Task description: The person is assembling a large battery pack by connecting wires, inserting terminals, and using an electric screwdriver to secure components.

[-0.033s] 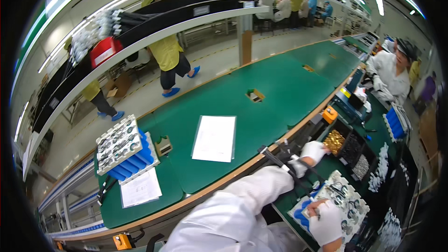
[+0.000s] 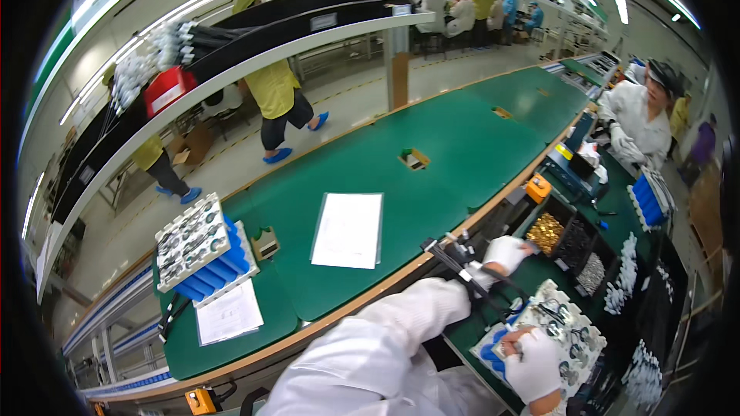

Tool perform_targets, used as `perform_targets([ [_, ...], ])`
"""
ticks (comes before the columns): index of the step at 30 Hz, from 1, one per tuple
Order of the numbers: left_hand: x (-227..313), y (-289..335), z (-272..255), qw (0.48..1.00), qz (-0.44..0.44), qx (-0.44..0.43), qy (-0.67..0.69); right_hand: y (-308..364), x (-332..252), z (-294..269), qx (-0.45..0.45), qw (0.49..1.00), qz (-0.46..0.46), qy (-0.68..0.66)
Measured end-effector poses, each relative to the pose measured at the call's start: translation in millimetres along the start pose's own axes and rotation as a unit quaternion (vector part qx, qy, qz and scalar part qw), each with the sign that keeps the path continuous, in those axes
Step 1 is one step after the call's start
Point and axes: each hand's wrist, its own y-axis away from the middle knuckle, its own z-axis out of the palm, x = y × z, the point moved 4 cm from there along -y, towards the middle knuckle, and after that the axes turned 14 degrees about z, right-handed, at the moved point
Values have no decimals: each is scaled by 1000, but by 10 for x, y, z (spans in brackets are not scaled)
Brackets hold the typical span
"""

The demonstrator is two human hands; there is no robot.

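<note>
My left hand [image 2: 506, 255], in a white glove, is beside the parts bin with small gold-coloured pieces [image 2: 546, 232]. Its fingers are drawn together and blurred; what they hold, if anything, is too small to make out. My right hand [image 2: 533, 366], gloved with bare fingertips, rests over the near left side of a pack of blue cylindrical cells in a white frame [image 2: 574, 330]. Thumb and fingers pinch together there, on something I cannot make out. Black cables [image 2: 456, 260] lie around my left wrist.
Bins of black pieces [image 2: 574, 243] and silver pieces [image 2: 591, 274] adjoin the gold one. Another cell pack [image 2: 204, 250] and paper sheets [image 2: 347, 229] lie on the green bench [image 2: 432, 200]. White connectors [image 2: 621, 273] are at right. A co-worker [image 2: 641, 119] stands at far right.
My left hand has drawn back slightly from the bin of gold-coloured pieces. My right hand stays on the cell pack. The whole view has shifted a little.
</note>
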Motion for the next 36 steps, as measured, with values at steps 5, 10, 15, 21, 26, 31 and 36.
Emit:
perform_targets([
  [5, -132, 962, -593, 994, -73, 24, 84, 36, 52, 84, -18, 1000, 1, 23],
  [10, 114, 1655, -855, 982, -180, 35, 35, 2, 134, 154, 47, 995, 50, 70],
  [15, 764, 1940, -1209, 973, -203, 54, 92, -22, -21, 293, 32, 984, 29, 172],
  [21, 1195, 2162, -1392, 933, -279, 58, 221, 19, 7, 242, 6, 990, -7, 143],
  [26, 1513, 2252, -1287, 932, -195, 129, 277, 224, 20, -143, 57, 985, 30, -162],
  [31, 1677, 2179, -1182, 925, -122, 49, 355, 414, -19, -90, 43, 959, 62, -273],
  [36, 1508, 2164, -1138, 886, -163, -14, 434, 497, -31, 68, 129, 955, 118, -241],
])
